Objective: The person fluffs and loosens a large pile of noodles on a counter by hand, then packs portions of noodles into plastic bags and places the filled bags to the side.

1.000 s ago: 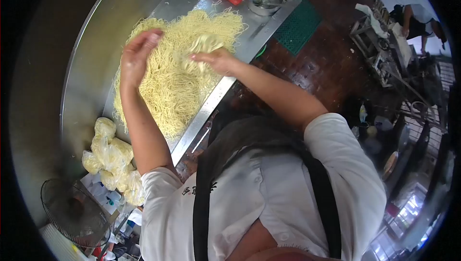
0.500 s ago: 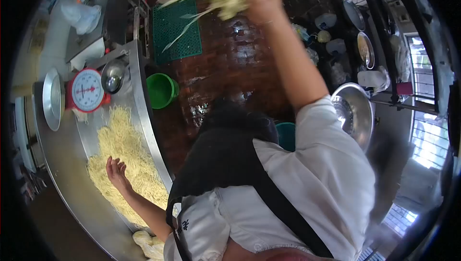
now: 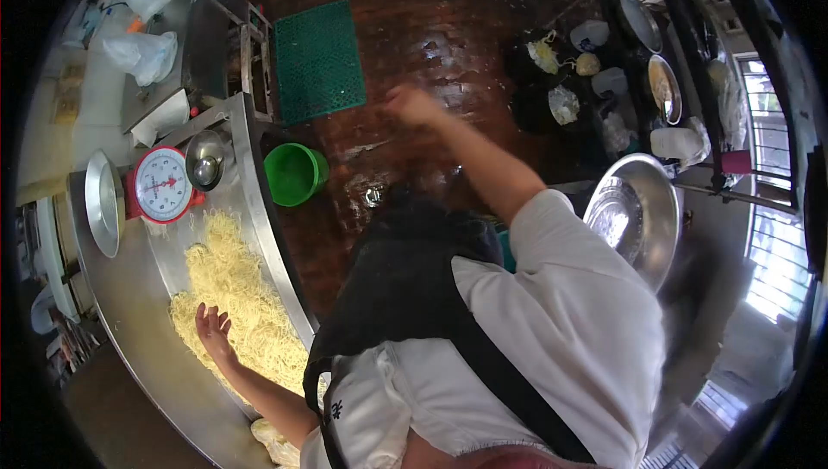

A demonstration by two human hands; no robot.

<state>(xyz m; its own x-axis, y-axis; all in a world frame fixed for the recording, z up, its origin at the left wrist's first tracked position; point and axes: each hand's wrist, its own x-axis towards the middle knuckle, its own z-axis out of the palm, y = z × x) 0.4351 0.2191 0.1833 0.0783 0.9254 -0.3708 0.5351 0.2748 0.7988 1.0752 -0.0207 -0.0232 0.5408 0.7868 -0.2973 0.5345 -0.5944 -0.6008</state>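
A broad heap of yellow noodles (image 3: 237, 288) lies on the metal table (image 3: 138, 322) at the left. Over the heap's left side is my left hand (image 3: 214, 331), its fingers apart and slightly curled, holding nothing. My right hand (image 3: 410, 105) is out over the wet brown floor, blurred by motion, so its fingers are hard to read; no noodles hang from it. Some yellow strands (image 3: 543, 55) show in a dark container at the upper right.
A red dial scale (image 3: 164, 184), a steel bowl (image 3: 205, 158) and a metal pan (image 3: 104, 201) stand at the table's far end. Beside it are a green bucket (image 3: 293, 174) and green mat (image 3: 319, 59). A large steel basin (image 3: 634, 219) is at the right.
The noodle bunch has left my right hand, which has come back down and to the left. Noodle strands now show in the dark container. My left hand stays near the heap.
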